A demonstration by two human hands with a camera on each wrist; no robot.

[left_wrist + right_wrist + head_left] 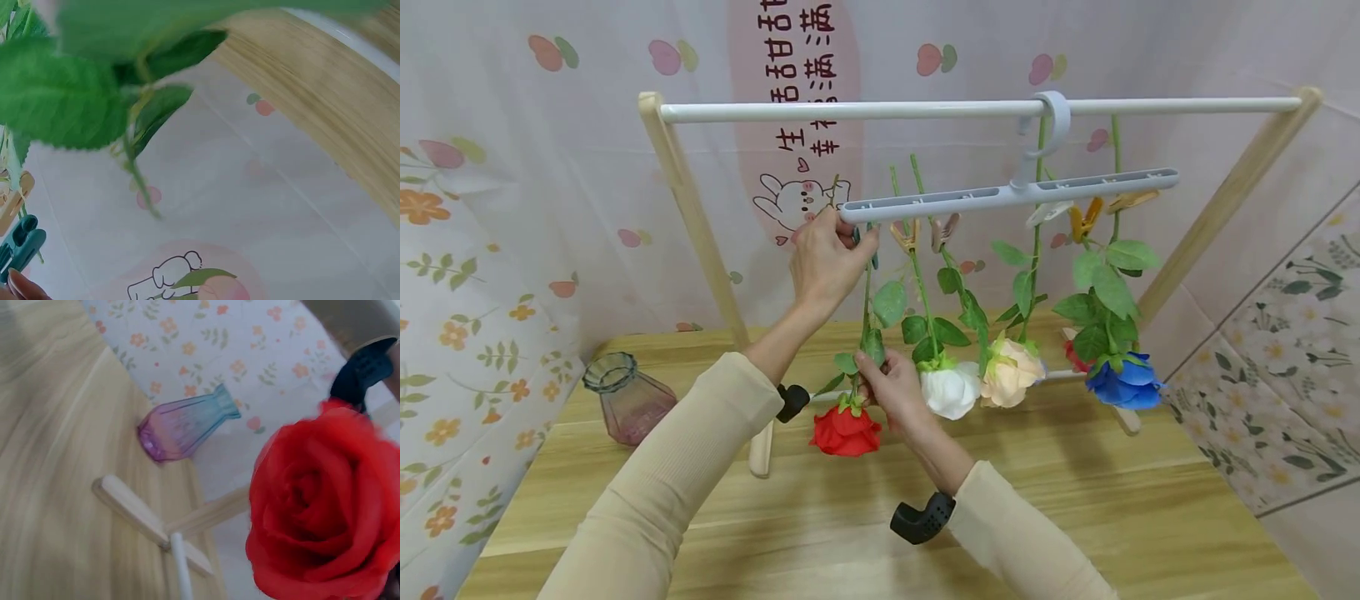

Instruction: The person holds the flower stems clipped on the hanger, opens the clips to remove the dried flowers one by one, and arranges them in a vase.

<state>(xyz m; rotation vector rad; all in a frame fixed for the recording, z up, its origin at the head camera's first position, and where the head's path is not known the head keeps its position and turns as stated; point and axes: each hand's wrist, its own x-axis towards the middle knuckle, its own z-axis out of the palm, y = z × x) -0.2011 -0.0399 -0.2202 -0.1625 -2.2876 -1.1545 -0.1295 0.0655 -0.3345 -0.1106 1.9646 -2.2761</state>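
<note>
An upside-down red rose [846, 431] hangs below the left end of a pale grey clip hanger [955, 202]. My left hand [827, 258] is at that end, its fingers pinching a teal clothespin [24, 240] at the rose's stem. Lower down, my right hand [895, 387] holds the same stem between thumb and fingers, just above the bloom. The red bloom fills much of the right wrist view. To the right, a white rose [951, 390], a peach rose [1011, 373] and a blue rose [1125, 383] hang head down from clothespins, partly overlapping each other's leaves.
A white rail [865, 110] on wooden posts [692, 208] carries the hanger by its hook [1057, 125]. A pink-and-teal glass vase [628, 398] stands on the wooden table [820, 533] at left. Another red bloom [1077, 356] shows behind the blue rose.
</note>
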